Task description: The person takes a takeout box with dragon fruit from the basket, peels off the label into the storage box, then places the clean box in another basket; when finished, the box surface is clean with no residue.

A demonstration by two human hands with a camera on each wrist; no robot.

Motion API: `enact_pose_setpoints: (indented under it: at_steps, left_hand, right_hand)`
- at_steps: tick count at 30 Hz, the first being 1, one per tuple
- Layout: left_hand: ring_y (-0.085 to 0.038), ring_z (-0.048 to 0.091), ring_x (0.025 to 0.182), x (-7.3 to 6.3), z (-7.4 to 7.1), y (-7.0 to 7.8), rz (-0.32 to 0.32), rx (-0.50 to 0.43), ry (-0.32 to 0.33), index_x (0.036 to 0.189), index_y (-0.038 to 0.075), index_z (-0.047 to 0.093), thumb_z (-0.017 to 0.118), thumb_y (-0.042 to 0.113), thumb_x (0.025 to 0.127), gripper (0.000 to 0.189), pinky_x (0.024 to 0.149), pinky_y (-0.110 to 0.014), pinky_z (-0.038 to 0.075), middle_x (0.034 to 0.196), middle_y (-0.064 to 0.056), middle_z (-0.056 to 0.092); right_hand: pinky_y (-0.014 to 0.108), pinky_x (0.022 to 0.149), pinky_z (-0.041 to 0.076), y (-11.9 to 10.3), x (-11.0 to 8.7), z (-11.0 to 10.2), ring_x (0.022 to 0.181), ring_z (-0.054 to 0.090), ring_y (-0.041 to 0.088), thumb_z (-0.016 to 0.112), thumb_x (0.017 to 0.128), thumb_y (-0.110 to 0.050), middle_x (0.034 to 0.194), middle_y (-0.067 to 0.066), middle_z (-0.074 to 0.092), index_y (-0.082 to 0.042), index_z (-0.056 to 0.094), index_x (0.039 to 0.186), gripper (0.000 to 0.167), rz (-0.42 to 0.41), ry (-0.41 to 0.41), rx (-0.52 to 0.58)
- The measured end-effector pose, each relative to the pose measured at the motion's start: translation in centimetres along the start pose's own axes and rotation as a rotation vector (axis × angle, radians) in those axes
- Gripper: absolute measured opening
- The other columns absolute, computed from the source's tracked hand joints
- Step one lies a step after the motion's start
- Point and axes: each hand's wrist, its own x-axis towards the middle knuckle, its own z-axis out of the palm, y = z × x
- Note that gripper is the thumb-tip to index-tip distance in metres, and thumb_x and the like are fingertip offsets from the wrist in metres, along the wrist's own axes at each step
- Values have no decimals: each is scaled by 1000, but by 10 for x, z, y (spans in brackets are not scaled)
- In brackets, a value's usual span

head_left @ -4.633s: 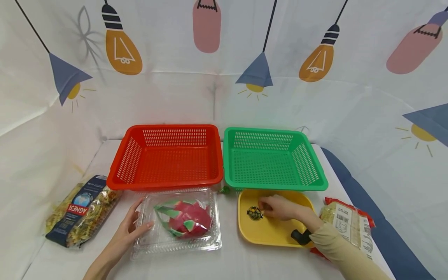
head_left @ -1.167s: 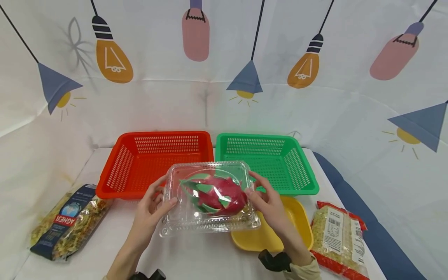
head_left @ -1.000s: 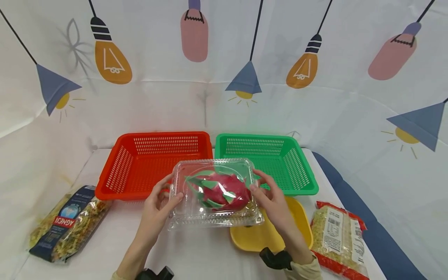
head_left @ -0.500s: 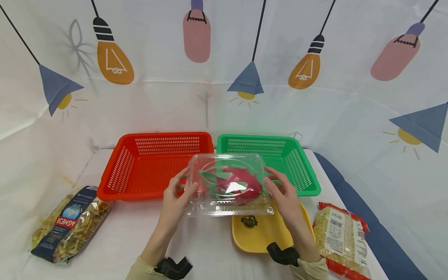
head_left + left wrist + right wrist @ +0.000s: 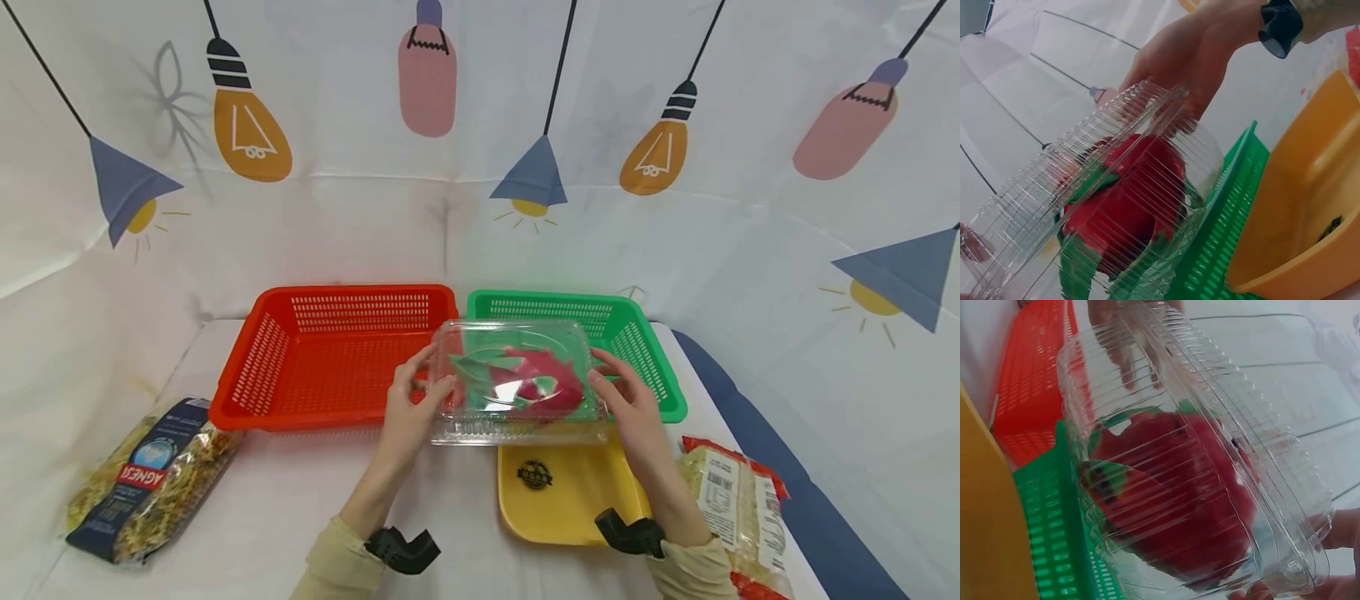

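A clear plastic clamshell box with a dragon fruit inside is held up between both hands. My left hand grips its left end, thumb on top and fingers behind. On the right end, my right hand grips it the same way. The box overlaps the front of the green basket and the far edge of the yellow tray in the head view. From below, the wrist views show the fruit lying against the ribbed plastic, the lid closed over it.
A red basket stands left of the green one. A bag of pasta lies at the table's left, and a red-edged clear bag with white labels at the right. The yellow tray bears a dark round sticker.
Earlier the box sat on the table and the right hand was in the yellow tray. Both hands then held the box raised, and it has since moved right and away, toward the green basket.
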Motion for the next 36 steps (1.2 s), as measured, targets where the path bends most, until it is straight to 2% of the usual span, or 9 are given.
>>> enact_pose_setpoints:
  at_steps: [5,12,16,21,25,28,36]
  left_hand:
    - [-21,49,94,3,6,-1,20,9,-3,147,13,48,66,23,95,55,65,-23,46,132,-14,48]
    - [-22,46,95,9,20,0,4,-12,0,148,15,47,64,22,95,55,64,-25,46,128,-12,46]
    - [-21,45,94,15,29,-2,-17,-27,-2,148,17,47,63,22,95,56,68,-28,45,126,-13,45]
    - [-20,44,91,23,39,-2,-35,-45,-22,149,15,44,61,21,97,55,69,-29,43,128,-14,43]
    - [-20,45,91,28,46,2,-41,-29,-42,150,15,42,60,21,98,55,70,-29,43,129,-12,42]
    - [-21,44,92,31,48,5,-53,-13,-49,149,16,43,59,22,98,54,71,-30,42,129,-12,42]
    - [-22,43,92,46,55,10,-70,-7,-69,149,17,43,60,21,98,54,76,-32,40,127,-11,41]
  right_hand:
    - [22,72,44,1,3,-3,87,49,12,52,104,-36,127,7,51,-16,48,148,48,24,-1,-22]
    - [21,86,45,-1,11,-8,114,44,14,47,104,-46,136,5,45,-22,42,152,54,126,-1,15]
    - [21,89,43,-2,16,-11,117,42,12,47,104,-44,135,1,44,-20,41,153,55,150,22,43]
    - [31,98,37,-3,21,-17,118,40,10,45,105,-41,134,-2,43,-19,40,153,53,157,31,65]
    - [39,104,32,-3,27,-25,119,39,10,43,106,-42,144,3,39,-19,36,155,55,155,6,56]
    - [40,103,33,-2,32,-29,118,40,14,42,106,-42,149,8,35,-19,33,157,57,155,-22,38]
    - [44,104,33,-1,45,-38,125,39,25,40,107,-38,149,18,32,-13,28,158,58,159,-62,-8]
